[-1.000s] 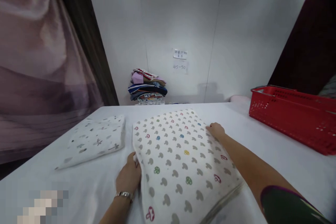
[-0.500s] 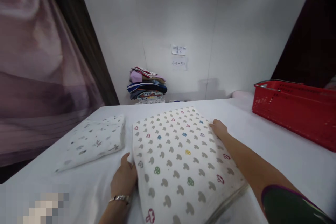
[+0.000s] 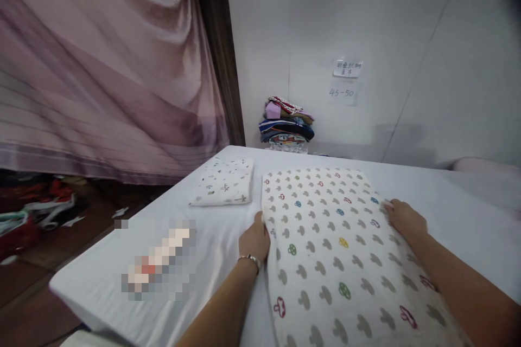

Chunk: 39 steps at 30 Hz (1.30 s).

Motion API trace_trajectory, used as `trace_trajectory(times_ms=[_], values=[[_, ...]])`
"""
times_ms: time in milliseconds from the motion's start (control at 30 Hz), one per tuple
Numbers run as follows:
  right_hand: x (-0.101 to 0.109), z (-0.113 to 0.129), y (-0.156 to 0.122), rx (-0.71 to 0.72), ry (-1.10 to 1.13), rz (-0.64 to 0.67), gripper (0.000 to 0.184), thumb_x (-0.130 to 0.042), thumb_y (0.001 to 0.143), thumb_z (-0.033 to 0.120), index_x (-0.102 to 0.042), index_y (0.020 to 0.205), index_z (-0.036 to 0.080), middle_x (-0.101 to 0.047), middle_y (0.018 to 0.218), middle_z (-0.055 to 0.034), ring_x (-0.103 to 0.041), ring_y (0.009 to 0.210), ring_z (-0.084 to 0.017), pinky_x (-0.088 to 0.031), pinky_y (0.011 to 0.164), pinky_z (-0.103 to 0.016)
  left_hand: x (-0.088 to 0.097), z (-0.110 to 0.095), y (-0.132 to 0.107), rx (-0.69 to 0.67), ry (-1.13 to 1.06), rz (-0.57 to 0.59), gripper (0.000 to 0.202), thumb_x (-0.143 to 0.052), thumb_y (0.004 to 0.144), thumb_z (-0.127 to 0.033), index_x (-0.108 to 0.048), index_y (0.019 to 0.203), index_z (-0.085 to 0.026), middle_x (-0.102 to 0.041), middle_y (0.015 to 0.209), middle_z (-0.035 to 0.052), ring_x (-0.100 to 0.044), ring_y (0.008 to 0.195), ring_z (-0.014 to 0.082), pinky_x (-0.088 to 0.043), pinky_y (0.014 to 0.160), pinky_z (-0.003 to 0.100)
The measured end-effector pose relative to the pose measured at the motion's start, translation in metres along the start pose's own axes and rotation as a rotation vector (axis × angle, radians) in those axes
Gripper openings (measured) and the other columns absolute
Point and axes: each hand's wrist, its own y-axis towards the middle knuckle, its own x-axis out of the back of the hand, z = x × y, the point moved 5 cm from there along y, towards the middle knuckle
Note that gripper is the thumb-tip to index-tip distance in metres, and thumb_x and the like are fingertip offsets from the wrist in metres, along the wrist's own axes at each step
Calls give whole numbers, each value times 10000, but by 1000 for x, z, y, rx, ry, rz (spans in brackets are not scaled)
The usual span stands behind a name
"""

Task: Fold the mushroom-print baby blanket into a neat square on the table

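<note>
A folded white cloth [image 3: 325, 244] printed with grey and coloured mushrooms lies flat in front of me, its near end running out of the picture. My left hand [image 3: 254, 238], with a bracelet at the wrist, is closed at the cloth's left edge; its fingertips are partly hidden there. On the opposite side my right hand [image 3: 407, 219] has its fingers bent around the right edge. Beyond my left hand sits a smaller folded white cloth [image 3: 223, 181] with a sparse plant-like print.
The white-covered table [image 3: 220, 260] ends at the left, above a dark floor with scattered objects. A stack of folded fabrics [image 3: 287, 124] stands by the back wall. Pink curtains [image 3: 163, 65] hang at left. A pixelated patch [image 3: 163, 255] hides something on the table.
My view has turned left, so things sit further right and the red basket is out of sight. Both hands stay at the mushroom cloth's edges.
</note>
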Motion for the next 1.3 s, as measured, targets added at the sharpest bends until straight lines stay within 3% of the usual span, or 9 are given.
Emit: trace_trajectory(times_ms=[200,300,467,533,633,733,1000,1133,1300], values=[[3,9,4,28,-105,-80,405,-268,871,347,-540,1105,160,-543,1103,-191,-514,1014,-331,-408,776,-460,-2,1,0,-28,-25,20,345,-320,854,-273,-348,1197,-242,-667,885,78,-622,775,224,-388,629,305],[12,65,-5,243,-120,-175,429,-275,876,325,-460,1225,158,-429,1301,-158,-358,1211,-300,-315,936,-473,-4,-1,1,-47,-33,35,318,-308,858,-273,-377,1166,-235,-668,866,74,-623,753,221,-385,620,301],[-1,181,-27,632,-27,-23,556,-230,889,484,-291,1369,211,-213,1459,-48,-120,1340,-229,-123,1068,-422,-4,-1,1,-42,-43,62,322,-319,855,-261,-383,1169,-232,-668,862,68,-621,762,210,-388,642,295],[-14,194,-22,602,-30,65,591,-230,878,521,-274,1379,211,-191,1464,-51,-121,1340,-239,-110,1066,-449,-4,1,1,-37,-32,53,337,-313,856,-255,-374,1187,-233,-668,868,70,-621,759,210,-387,638,296],[-31,178,-3,406,-44,144,605,-229,864,547,-304,1363,215,-172,1468,-59,-150,1328,-277,-139,1035,-527,-6,3,2,-42,-3,40,394,-330,838,-224,-336,1232,-228,-666,882,78,-621,768,215,-384,628,295],[-35,176,4,356,-40,142,617,-230,854,568,-316,1356,220,-166,1468,-71,-146,1325,-296,-149,1018,-558,-9,3,3,-53,12,49,413,-341,822,-191,-329,1232,-234,-664,864,72,-621,761,213,-381,618,290],[-27,304,-35,720,72,222,667,-197,853,603,-208,1405,231,-76,1486,-29,-21,1353,-234,-48,1066,-479,-11,4,5,-63,-17,58,397,-370,806,-174,-339,1196,-238,-668,850,59,-623,756,214,-373,601,283],[-37,320,-30,657,37,313,653,-239,850,586,-257,1389,217,-89,1483,-46,-55,1348,-253,-59,1048,-515,-11,6,4,-61,-42,75,397,-362,820,-176,-328,1211,-236,-667,879,61,-621,774,206,-376,613,276],[-31,338,-53,724,81,251,704,-198,841,628,-209,1406,210,-52,1486,-58,2,1350,-257,6,1046,-512,-12,8,5,-32,-47,100,445,-362,815,-171,-309,1253,-235,-666,857,61,-619,773,212,-381,623,284]])
